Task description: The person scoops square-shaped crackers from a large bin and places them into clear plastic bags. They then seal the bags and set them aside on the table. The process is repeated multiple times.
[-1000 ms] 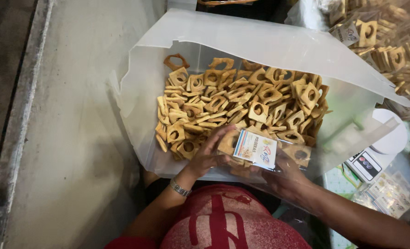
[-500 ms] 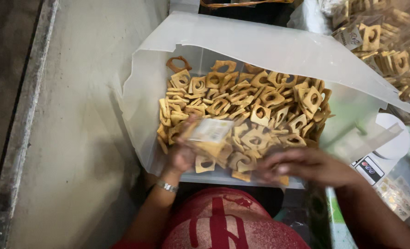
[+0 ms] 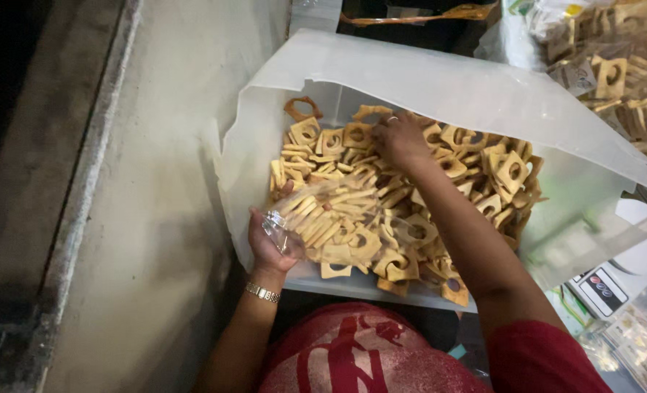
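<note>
Grey concrete floor (image 3: 156,218), bare along its left side, raised kerb at left edge. Directly on it: large translucent plastic tub (image 3: 440,87) lined with clear film, heaped with tan square ring-shaped biscuits (image 3: 382,211). White digital scale (image 3: 629,266) near right edge.

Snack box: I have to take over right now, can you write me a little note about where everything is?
Left hand: holds a small clear bag open at the near edge of the box.
Right hand: reaching into the far side of the pile of square ring-shaped snacks, fingers on them.
The snacks fill the plastic-lined box.
Done: bag is in hand.
Left: whether anything is in the bag yet is unclear.
</note>
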